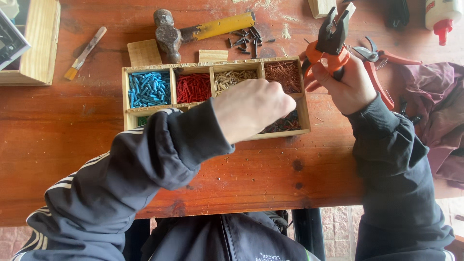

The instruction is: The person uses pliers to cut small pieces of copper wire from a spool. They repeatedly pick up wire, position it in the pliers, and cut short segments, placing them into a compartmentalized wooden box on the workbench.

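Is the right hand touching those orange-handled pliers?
Touching: the head view shows the right hand wrapped around the orange handles of the pliers.

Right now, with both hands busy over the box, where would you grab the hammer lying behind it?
Grip the hammer by its yellow handle, coming from above near the free right end. It lies flat, the handle pointing right and the heavy head left, close to the box. Loose dark nails lie just below the handle, so stay high.
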